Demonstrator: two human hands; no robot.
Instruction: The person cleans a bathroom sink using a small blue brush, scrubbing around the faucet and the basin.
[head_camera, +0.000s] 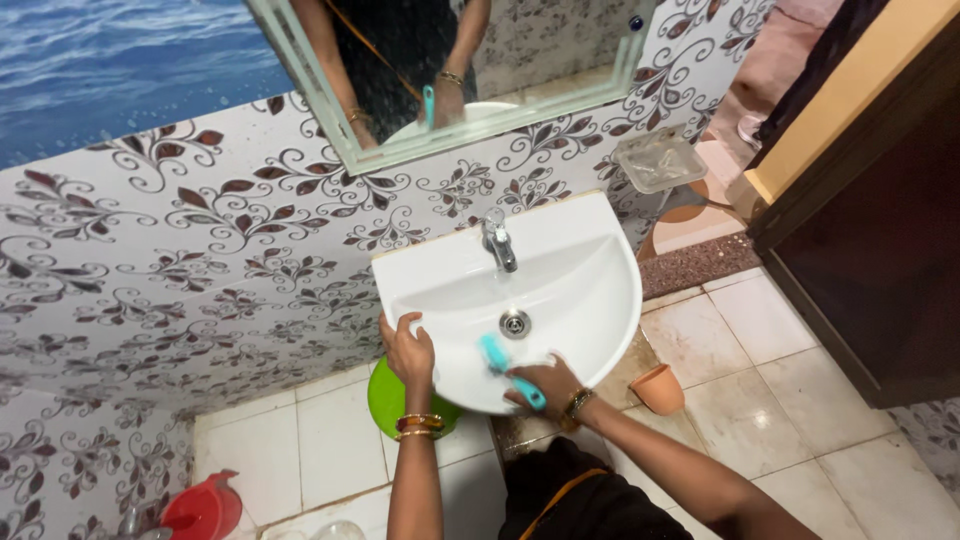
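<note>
Two hands work at a white wall-mounted sink (590, 300) in the head view. The basin holds only the head of a teal brush (497, 357) and a metal drain (515, 323) at its bottom; whether any water stands in it cannot be told. A chrome tap (497, 240) rises from the back ledge, its spout aimed down into the bowl.

The right hand (545, 385) is wrapped around the brush's handle at the sink's front rim, fingers closed tight on it. The left hand (408, 350) grips the left front edge of the sink, fingers curled over the rim, with gold and red bangles (420, 425) on the wrist.

The brush lies inside the bowl against its front wall, just beside the drain. Its long axis runs diagonally: the head points up and left, the handle end points down and right, out past the right hand.

Under the sink, a green bucket (385, 400) sits on the tiled floor, partly hidden by the left arm and the basin. A small terracotta-coloured cup (660, 388) stands on the floor to the right, near the sink. A red jug (205, 510) sits at the lower left corner. On the patterned wall hang a mirror (500, 60) and a clear soap dish (660, 162); a dark wooden door (880, 260) fills the right side.
</note>
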